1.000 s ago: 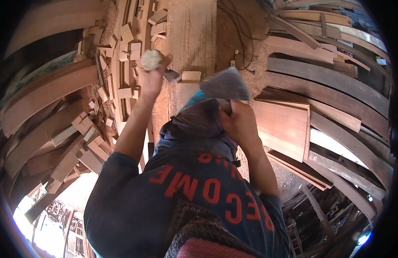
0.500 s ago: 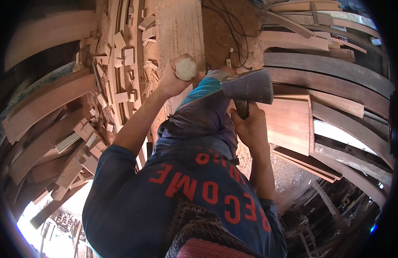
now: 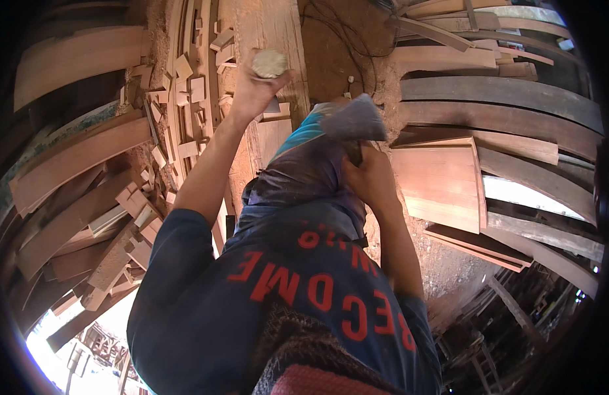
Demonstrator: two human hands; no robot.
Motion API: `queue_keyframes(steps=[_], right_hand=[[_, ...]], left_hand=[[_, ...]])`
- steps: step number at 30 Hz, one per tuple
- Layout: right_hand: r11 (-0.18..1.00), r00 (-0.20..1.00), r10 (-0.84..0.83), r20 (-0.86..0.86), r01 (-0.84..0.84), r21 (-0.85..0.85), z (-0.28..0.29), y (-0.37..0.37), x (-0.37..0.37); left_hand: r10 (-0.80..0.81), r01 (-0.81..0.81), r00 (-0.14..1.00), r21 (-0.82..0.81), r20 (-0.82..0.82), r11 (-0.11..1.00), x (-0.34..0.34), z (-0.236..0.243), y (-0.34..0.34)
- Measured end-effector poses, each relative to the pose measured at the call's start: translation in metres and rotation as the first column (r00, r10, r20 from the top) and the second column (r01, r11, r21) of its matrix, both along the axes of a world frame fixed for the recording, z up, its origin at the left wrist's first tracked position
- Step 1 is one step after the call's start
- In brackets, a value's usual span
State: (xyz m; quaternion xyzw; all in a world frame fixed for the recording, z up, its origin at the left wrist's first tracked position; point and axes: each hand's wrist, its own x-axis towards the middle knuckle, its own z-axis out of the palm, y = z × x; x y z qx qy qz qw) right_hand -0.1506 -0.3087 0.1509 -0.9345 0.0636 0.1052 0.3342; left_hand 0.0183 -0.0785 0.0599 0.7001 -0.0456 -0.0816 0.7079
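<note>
My left hand [image 3: 248, 92] is closed around a wooden handle [image 3: 269, 64] whose round, pale, rough butt faces up. Just below that hand a small dark grey piece [image 3: 273, 105] shows; whether it belongs to the handle I cannot tell. Both are over a long, thick wooden beam [image 3: 275, 26]. My right hand [image 3: 370, 174] grips the short dark haft of an axe, beside my right thigh. Its broad grey axe head [image 3: 357, 120] is raised above my knee and slightly blurred. Most of the haft is hidden by my fingers.
Small wood offcuts [image 3: 198, 89] lie along narrow timbers left of the beam. Curved planks [image 3: 502, 95] are stacked at the right, with a wide reddish board [image 3: 439, 184] nearer me. Black cables [image 3: 347, 39] run over the dusty ground beyond my knee. More planks [image 3: 80, 164] fill the left side.
My left hand has moved farther away and a little left with the wooden handle. My right hand and the axe have shifted left and slightly away, the axe head turning.
</note>
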Motion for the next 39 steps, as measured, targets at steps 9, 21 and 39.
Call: queue_keyframes(steps=[9,21,39], right_hand=[[0.938,0.908,-0.333,-0.255,0.348,0.014,-0.007,-0.02,-0.068],[0.925,0.916,-0.35,-0.195,0.371,0.079,-0.016,-0.016,-0.103],[0.945,0.932,-0.302,-0.199,0.32,0.069,0.019,0.004,-0.077]], left_hand=[[-0.523,0.504,0.849,0.182,0.075,0.844,-0.009,0.016,-0.029],[-0.582,0.561,0.81,0.185,0.08,0.807,-0.017,0.003,-0.014],[-0.641,0.639,0.768,0.083,-0.01,0.765,-0.003,-0.04,-0.006]])
